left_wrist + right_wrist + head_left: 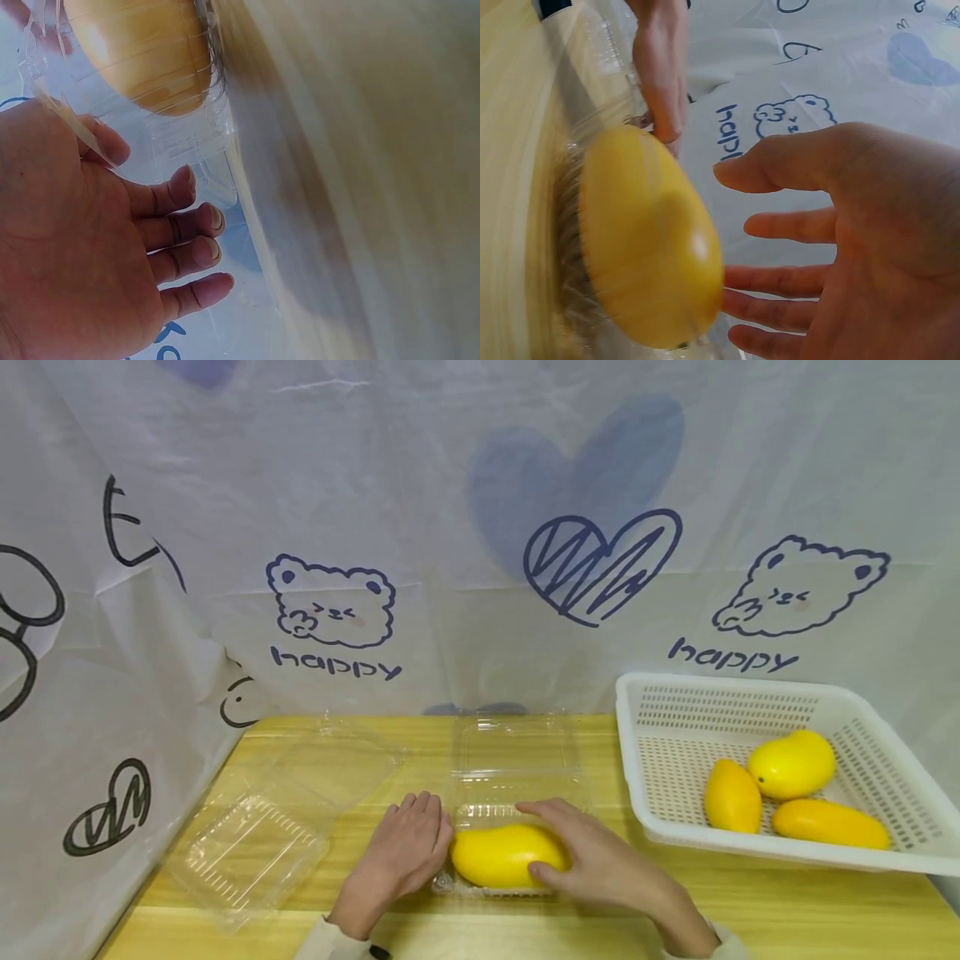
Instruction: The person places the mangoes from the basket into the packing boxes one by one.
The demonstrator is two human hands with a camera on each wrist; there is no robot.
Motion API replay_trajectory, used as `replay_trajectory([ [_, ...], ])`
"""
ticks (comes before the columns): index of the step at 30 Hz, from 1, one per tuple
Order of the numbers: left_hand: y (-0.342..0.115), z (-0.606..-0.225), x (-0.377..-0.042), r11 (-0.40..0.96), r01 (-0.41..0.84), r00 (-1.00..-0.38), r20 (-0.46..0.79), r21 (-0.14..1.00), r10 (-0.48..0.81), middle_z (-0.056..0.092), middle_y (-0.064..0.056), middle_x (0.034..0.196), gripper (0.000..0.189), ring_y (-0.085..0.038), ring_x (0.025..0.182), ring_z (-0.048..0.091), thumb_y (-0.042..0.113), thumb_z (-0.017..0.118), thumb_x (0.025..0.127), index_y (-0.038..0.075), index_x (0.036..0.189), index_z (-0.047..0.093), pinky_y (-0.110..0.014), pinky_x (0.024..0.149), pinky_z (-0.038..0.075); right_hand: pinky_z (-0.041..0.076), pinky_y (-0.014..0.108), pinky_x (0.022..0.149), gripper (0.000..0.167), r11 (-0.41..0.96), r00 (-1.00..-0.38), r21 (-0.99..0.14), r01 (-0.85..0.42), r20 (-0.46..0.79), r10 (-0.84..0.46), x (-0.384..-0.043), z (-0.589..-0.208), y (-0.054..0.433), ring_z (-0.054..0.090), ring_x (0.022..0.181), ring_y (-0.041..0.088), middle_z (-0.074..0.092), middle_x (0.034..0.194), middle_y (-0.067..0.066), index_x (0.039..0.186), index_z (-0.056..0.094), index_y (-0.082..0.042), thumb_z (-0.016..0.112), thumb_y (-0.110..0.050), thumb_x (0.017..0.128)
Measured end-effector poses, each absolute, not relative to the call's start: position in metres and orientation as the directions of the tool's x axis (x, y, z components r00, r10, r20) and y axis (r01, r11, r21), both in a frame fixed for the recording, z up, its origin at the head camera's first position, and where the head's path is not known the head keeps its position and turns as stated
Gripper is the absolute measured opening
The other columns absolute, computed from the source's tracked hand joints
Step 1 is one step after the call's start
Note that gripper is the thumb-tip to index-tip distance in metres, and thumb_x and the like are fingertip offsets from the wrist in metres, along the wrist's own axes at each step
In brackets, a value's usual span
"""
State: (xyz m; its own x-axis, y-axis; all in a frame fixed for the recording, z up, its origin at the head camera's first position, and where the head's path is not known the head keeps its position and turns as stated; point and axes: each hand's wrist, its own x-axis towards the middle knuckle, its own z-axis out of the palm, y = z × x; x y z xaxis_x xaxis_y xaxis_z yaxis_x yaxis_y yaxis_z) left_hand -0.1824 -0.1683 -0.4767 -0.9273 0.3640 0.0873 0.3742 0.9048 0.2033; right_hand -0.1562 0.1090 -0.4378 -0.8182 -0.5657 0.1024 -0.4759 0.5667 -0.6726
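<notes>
A yellow mango point(510, 857) lies on its side in the base of a clear plastic clamshell box point(517, 752), whose lid is folded back toward the wall. My left hand point(401, 843) is at the box's left side. In the left wrist view its thumb point(105, 142) is against the clear plastic edge, and the other fingers extend loosely, holding nothing. Around the mango's right end my right hand point(600, 860) is spread. The right wrist view shows its fingers point(780, 225) nearly straight beside the mango point(649, 240); whether they touch it I cannot tell.
At the left another clear clamshell box point(251, 852) lies unfolded on the wooden table point(420, 935). A white plastic basket point(637, 760) stands at the right with three mangoes point(795, 764) inside. Behind the table hangs a white printed cloth point(450, 635).
</notes>
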Motion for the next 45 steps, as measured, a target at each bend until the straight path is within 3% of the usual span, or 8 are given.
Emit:
replay_trajectory([
  [15, -0.168, -0.475, -0.187, 0.901, 0.365, -0.929, 0.033, 0.234, 0.367, 0.046, -0.007, 0.084, 0.028, -0.026, 0.082, 0.045, 0.021, 0.035, 0.109, 0.006, 0.091, 0.049, -0.044, 0.076, 0.042, 0.047, 0.058, 0.102, 0.055, 0.520, -0.806, -0.634, -0.572, 0.319, -0.498, -0.154, -0.420, 0.116, 0.056, 0.130, 0.031, 0.057, 0.143, 0.004, 0.143, 0.056, -0.015, 0.076, -0.013, 0.091],
  [24, -0.166, -0.479, -0.187, 0.902, 0.362, -0.930, 0.027, 0.237, 0.366, 0.055, -0.012, 0.093, 0.031, -0.031, 0.093, 0.053, 0.023, 0.034, 0.109, 0.003, 0.098, 0.054, -0.052, 0.089, 0.046, 0.053, 0.051, 0.095, 0.059, 0.519, -0.811, -0.623, -0.585, 0.446, -0.379, -0.155, -0.403, 0.140, 0.057, 0.127, 0.026, 0.055, 0.145, 0.003, 0.143, 0.055, -0.015, 0.076, -0.002, 0.089],
  [29, -0.166, -0.478, -0.186, 0.903, 0.371, -0.928, 0.052, 0.219, 0.368, 0.056, -0.013, 0.093, 0.030, -0.030, 0.091, 0.053, 0.022, 0.035, 0.108, 0.003, 0.096, 0.055, -0.050, 0.087, 0.047, 0.054, 0.051, 0.094, 0.059, 0.577, -0.815, -0.579, -0.576, 0.467, -0.344, -0.154, -0.391, 0.156, 0.057, 0.125, 0.024, 0.055, 0.143, 0.000, 0.145, 0.053, -0.019, 0.076, -0.006, 0.092],
  [35, -0.167, -0.478, -0.186, 0.903, 0.380, -0.925, 0.068, 0.200, 0.374, 0.054, -0.012, 0.090, 0.029, -0.029, 0.086, 0.051, 0.022, 0.036, 0.108, 0.003, 0.093, 0.054, -0.047, 0.080, 0.046, 0.055, 0.052, 0.091, 0.056, 0.645, -0.818, -0.515, -0.564, 0.453, -0.354, -0.156, -0.378, 0.178, 0.058, 0.122, 0.027, 0.054, 0.144, 0.007, 0.147, 0.051, -0.015, 0.073, -0.012, 0.095],
  [38, -0.168, -0.479, -0.186, 0.904, 0.384, -0.923, 0.083, 0.190, 0.375, 0.055, -0.013, 0.090, 0.029, -0.029, 0.086, 0.052, 0.022, 0.037, 0.108, 0.003, 0.094, 0.054, -0.047, 0.081, 0.047, 0.056, 0.045, 0.091, 0.057, 0.674, -0.808, -0.468, -0.572, 0.464, -0.364, -0.161, -0.374, 0.189, 0.058, 0.119, 0.025, 0.055, 0.141, 0.007, 0.146, 0.052, -0.014, 0.074, -0.011, 0.094],
  [42, -0.170, -0.479, -0.185, 0.905, 0.383, -0.924, 0.090, 0.188, 0.372, 0.055, -0.012, 0.089, 0.029, -0.028, 0.085, 0.051, 0.021, 0.038, 0.108, 0.003, 0.093, 0.054, -0.046, 0.079, 0.047, 0.052, 0.026, 0.091, 0.058, 0.691, -0.787, -0.412, -0.594, 0.479, -0.390, -0.168, -0.370, 0.203, 0.058, 0.115, 0.018, 0.058, 0.140, 0.004, 0.145, 0.053, -0.013, 0.075, -0.009, 0.092],
  [45, -0.170, -0.479, -0.184, 0.904, 0.383, -0.924, 0.083, 0.192, 0.374, 0.053, -0.012, 0.088, 0.029, -0.028, 0.084, 0.049, 0.021, 0.037, 0.108, 0.003, 0.092, 0.053, -0.045, 0.078, 0.045, 0.052, 0.026, 0.090, 0.056, 0.704, -0.793, -0.399, -0.587, 0.457, -0.402, -0.173, -0.368, 0.213, 0.059, 0.114, 0.017, 0.058, 0.140, 0.004, 0.145, 0.054, -0.012, 0.074, -0.010, 0.094],
])
